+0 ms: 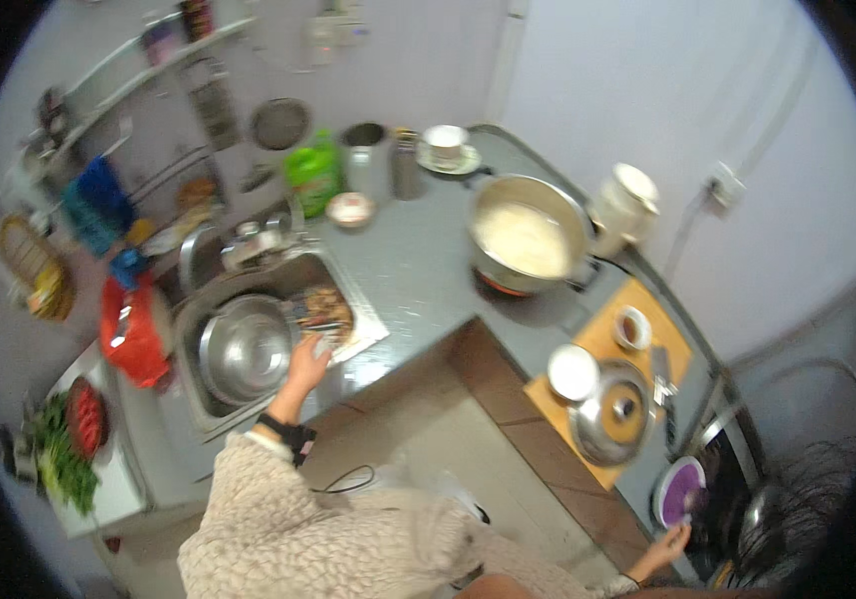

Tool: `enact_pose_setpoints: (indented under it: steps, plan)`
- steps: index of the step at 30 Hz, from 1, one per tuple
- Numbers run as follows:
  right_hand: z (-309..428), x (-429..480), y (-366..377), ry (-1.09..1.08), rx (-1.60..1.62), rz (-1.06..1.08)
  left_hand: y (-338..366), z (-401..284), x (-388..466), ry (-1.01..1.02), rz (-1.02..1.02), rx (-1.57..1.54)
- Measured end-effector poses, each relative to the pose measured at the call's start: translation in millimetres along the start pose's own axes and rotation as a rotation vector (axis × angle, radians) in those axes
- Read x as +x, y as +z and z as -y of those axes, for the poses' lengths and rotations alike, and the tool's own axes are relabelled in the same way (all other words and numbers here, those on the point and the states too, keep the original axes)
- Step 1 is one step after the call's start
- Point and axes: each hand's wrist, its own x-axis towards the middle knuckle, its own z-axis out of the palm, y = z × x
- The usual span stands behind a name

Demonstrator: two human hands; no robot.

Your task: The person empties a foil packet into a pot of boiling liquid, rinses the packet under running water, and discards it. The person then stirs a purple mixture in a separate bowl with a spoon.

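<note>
My left hand reaches over the front edge of the steel sink. Its fingertips are at a small whitish thing, too blurred to name; whether they grip it cannot be told. Just beyond lie brown food pieces in the sink's right part. A steel basin sits in the sink, left of that hand. Far to the right, my right hand is at the near rim of a bowl with a purple inside. Its fingers pinch what looks like a small utensil, blurred.
A large pot with pale contents stands on a glowing cooker. A wooden board holds a lid, white bowl, small cup and knife. Red bag and leafy greens are left.
</note>
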Motion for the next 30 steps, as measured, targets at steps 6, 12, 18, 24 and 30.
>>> enact_pose_setpoints:
  steps: [6,12,18,24,30]
  plan:
    - [25.7,39.8,29.1,-0.902,0.659,-0.197,-81.3,90.7,75.5,-0.223,-0.267,0.256]
    - [70.9,29.4,1.9,-0.306,-0.235,0.030,-125.0,98.0,146.6,-0.365,-0.321,0.394]
    - [58.9,37.6,6.8,-0.236,0.197,0.225,-133.1,97.4,208.7,-0.531,-0.275,0.467]
    - [98.1,17.0,-3.9,0.098,-0.122,0.151,-138.3,131.3,236.1,-0.415,-0.216,0.393]
    - [115.0,6.1,4.3,0.018,-0.247,-0.082,-124.6,193.9,264.2,-0.339,-0.110,0.448]
